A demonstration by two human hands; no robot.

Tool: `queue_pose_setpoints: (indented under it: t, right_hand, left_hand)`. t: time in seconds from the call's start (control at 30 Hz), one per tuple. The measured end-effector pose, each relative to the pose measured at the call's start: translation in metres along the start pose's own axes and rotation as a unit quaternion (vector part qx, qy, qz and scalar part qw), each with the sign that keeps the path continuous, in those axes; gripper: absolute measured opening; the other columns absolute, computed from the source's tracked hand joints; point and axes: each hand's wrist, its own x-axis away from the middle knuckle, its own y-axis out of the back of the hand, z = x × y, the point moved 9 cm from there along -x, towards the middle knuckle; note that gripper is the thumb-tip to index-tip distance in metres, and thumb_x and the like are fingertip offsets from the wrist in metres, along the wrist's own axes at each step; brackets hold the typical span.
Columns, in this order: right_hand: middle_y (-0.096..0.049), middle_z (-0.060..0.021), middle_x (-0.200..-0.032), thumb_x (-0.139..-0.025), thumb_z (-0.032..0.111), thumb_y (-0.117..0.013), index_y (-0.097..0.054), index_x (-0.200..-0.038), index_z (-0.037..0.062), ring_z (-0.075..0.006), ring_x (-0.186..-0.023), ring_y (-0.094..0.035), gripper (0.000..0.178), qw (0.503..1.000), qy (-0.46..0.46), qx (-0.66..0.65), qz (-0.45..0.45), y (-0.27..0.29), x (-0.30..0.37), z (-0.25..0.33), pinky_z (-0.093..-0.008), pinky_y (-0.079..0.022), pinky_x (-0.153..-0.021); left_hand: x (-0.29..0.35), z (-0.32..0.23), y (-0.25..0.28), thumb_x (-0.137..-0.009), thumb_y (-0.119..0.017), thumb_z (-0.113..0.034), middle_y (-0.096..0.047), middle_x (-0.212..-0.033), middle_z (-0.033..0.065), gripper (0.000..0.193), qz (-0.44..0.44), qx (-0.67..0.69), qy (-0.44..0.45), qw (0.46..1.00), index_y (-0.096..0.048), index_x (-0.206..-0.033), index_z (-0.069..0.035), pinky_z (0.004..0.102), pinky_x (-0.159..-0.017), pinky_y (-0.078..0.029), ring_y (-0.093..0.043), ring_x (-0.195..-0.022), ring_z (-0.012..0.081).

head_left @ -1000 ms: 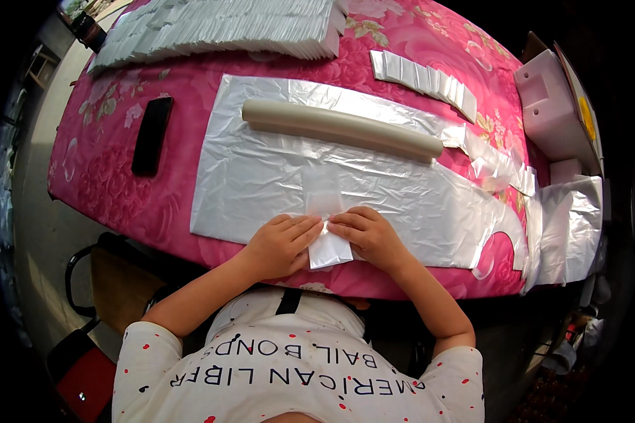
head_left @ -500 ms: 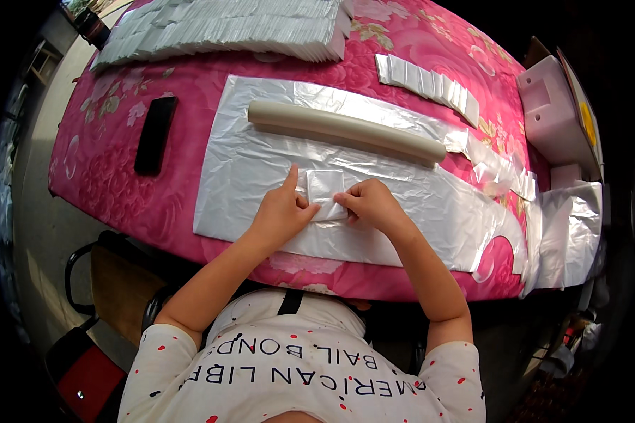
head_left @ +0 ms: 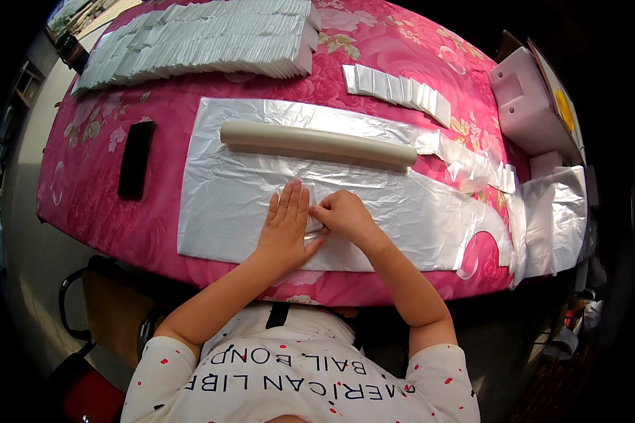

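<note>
My left hand (head_left: pixel 283 224) lies flat with its fingers stretched out, pressing on a small folded square of white plastic bag (head_left: pixel 315 225). Most of that square is hidden under the palm. Right beside it, my right hand (head_left: pixel 343 217) is closed, thumb and fingertips pinching the square's right edge. Beneath both hands spreads a large sheet of shiny white plastic bags (head_left: pixel 226 204). A long beige tube (head_left: pixel 317 145) rests across this sheet, beyond my fingers.
Dense rows of folded white bags (head_left: pixel 204 42) fill the far left. A short row of folded bags (head_left: pixel 398 90) lies at the far right. A black phone (head_left: pixel 136 161) sits to the left. A white foam box (head_left: pixel 525 92) and more plastic bags (head_left: pixel 554 222) stand at the right edge.
My left hand has gone from pointing beside the folded square to lying flat over it. My right hand still pinches its right edge. The whole view has shifted slightly.
</note>
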Motion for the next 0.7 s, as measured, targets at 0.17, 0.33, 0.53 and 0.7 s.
queue_pose_setpoints:
  t: [0.17, 0.33, 0.53, 0.7]
  right_hand:
    - [-0.063, -0.0116, -0.061, -0.078, 0.032, -0.06, -0.066, -0.072, 0.0005, -0.0234, -0.055, -0.062, 0.033, 0.99, 0.059, 0.098, -0.085, 0.006, 0.01, 0.007, -0.0328, -0.048, -0.054]
    - [-0.063, -0.0106, -0.068, -0.073, 0.03, -0.065, -0.061, -0.071, 0.0054, -0.0279, -0.067, -0.062, 0.025, 0.949, 0.1, 0.236, -0.182, 0.005, 0.035, 0.014, -0.0376, -0.047, -0.059]
    - [-0.062, -0.0129, -0.082, -0.072, 0.024, -0.066, -0.058, -0.087, 0.0019, -0.0293, -0.078, -0.061, 0.028, 0.932, 0.116, 0.309, -0.153, 0.016, 0.051, 0.014, -0.039, -0.048, -0.066]
    - [-0.052, -0.0176, -0.119, -0.079, 0.026, -0.06, -0.052, -0.115, 0.0008, -0.0322, -0.111, -0.049, 0.044, 0.878, 0.343, 0.285, -0.171, -0.022, 0.041, 0.06, -0.0392, -0.038, -0.094]
  left_hand:
    - [0.001, -0.002, -0.001, -0.076, -0.056, -0.051, -0.014, -0.144, 0.025, 0.094, 0.011, -0.01, 0.0, 1.0, -0.016, -0.136, 0.01, 0.0464, -0.11, -0.005, -0.011, -0.136, 0.0352]
    - [0.001, 0.001, -0.003, -0.075, -0.056, -0.053, -0.013, -0.144, 0.0261, 0.099, 0.017, -0.014, 0.009, 1.0, -0.012, -0.137, 0.011, 0.0461, -0.11, -0.004, -0.009, -0.136, 0.0362]
    - [0.006, -0.006, 0.018, -0.075, -0.061, -0.044, -0.001, -0.145, 0.0273, 0.096, -0.025, 0.029, -0.011, 0.999, -0.008, -0.14, 0.003, 0.0481, -0.109, -0.005, 0.0, -0.135, 0.0408]
    - [0.047, 0.008, 0.052, -0.075, -0.065, -0.021, -0.02, -0.139, 0.0302, 0.07, -0.151, 0.145, 0.002, 0.978, -0.031, -0.131, 0.003, 0.047, -0.106, -0.019, -0.023, -0.128, 0.041]
